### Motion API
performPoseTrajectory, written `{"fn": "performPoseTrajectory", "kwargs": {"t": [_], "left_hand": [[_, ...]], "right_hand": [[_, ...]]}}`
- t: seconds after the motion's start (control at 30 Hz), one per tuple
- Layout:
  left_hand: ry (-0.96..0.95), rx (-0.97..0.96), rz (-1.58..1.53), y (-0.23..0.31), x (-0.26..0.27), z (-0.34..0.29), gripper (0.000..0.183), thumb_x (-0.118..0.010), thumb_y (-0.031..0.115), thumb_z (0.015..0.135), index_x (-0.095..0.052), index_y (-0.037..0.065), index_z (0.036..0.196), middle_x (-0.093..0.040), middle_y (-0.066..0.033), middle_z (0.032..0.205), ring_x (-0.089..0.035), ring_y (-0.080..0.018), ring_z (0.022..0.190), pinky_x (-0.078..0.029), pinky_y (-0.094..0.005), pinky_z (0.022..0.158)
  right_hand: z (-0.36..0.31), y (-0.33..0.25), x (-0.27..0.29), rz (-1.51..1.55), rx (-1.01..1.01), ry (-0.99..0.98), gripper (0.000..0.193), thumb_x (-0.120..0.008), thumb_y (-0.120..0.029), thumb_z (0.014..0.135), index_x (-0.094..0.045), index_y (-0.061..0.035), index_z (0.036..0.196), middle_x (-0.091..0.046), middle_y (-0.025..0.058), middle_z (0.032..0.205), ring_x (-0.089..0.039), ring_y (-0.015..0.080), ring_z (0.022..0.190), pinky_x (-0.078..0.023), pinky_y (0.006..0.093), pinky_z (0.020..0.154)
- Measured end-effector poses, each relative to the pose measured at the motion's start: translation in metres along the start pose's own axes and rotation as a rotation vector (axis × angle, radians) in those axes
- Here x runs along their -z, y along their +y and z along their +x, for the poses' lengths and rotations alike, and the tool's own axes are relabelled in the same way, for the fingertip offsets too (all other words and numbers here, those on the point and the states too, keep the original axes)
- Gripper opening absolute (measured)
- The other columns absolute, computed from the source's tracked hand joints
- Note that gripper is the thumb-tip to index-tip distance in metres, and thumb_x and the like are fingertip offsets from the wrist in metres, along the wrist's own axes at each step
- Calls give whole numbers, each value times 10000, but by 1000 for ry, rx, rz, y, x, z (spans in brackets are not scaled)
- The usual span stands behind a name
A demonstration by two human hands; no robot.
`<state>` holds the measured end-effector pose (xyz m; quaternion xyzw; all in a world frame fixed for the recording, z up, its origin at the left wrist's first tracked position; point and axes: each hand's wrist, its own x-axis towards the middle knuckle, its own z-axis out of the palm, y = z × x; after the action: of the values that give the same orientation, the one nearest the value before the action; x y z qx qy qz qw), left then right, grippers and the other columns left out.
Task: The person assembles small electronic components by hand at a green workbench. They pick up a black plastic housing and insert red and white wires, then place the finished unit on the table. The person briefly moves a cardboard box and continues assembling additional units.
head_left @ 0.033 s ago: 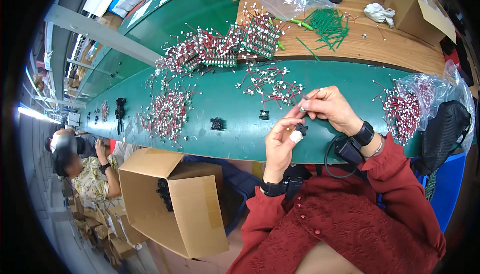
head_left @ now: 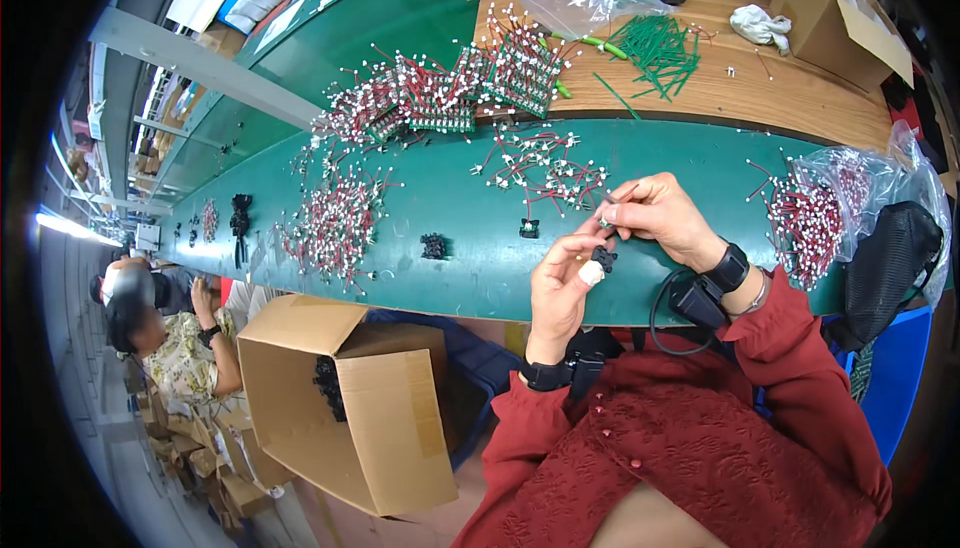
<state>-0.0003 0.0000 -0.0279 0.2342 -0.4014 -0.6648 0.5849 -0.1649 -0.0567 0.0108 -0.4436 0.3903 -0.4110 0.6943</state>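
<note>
My left hand (head_left: 562, 283) grips a small black plastic part (head_left: 605, 259) at its fingertips; a white cover wraps the thumb tip. Close above it, my right hand (head_left: 655, 216) pinches something small and thin, too hidden by the fingers to name. Both hands hover over the near edge of the green work surface (head_left: 480, 283). Just left of them lies a single black part with a green piece (head_left: 529, 229). Beyond it, red-wired pieces with white connectors (head_left: 545, 168) are scattered. Farther left sits a small cluster of black parts (head_left: 433, 246).
A larger heap of wired connectors (head_left: 335, 228) lies left, with stacked wired boards (head_left: 430, 93) behind. More wired connectors (head_left: 805, 233) spill from a plastic bag at right. Green strips (head_left: 655, 56) lie on the wooden table. An open carton (head_left: 400, 428) stands below left, near a seated person (head_left: 185, 353).
</note>
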Motion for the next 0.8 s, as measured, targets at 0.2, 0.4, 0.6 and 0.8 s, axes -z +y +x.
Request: {"fn": "performPoseTrajectory", "kwargs": {"t": [0.2, 0.4, 0.6, 0.8], "left_hand": [[19, 100, -192, 2, 6, -3, 324, -622, 119, 800, -515, -29, 1068, -411, -212, 1310, -447, -313, 1190, -327, -451, 1033], [31, 90, -276, 2, 9, -3, 358, -640, 141, 800, -505, -13, 1094, -413, -217, 1304, -458, -317, 1181, -321, -437, 1041], [43, 85, -287, 3, 6, -1, 358, -655, 128, 791, -519, 15, 1103, -413, -211, 1308, -439, -320, 1200, -309, -434, 1049], [171, -44, -256, -1, 4, -2, 316, -635, -29, 760, -555, -5, 1064, -506, -155, 1200, -552, -240, 1033, -439, -351, 929]], "right_hand": [[4, 8, 1, -375, 330, -39, 135, -663, -81, 754, -675, 12, 851, -615, 43, 754, -570, 109, 664, -443, 225, 574], [1, 2, 5, -577, 405, -39, 139, -664, -64, 732, -677, -16, 862, -612, 54, 767, -576, 119, 692, -449, 251, 600], [-1, -1, 0, -659, 418, 48, 105, -654, -49, 734, -639, -8, 829, -589, 51, 744, -557, 114, 662, -434, 239, 581], [-8, -3, -2, -256, 264, 70, 69, -665, -18, 743, -602, 10, 747, -539, 1, 716, -488, 46, 649, -382, 202, 569]]}}
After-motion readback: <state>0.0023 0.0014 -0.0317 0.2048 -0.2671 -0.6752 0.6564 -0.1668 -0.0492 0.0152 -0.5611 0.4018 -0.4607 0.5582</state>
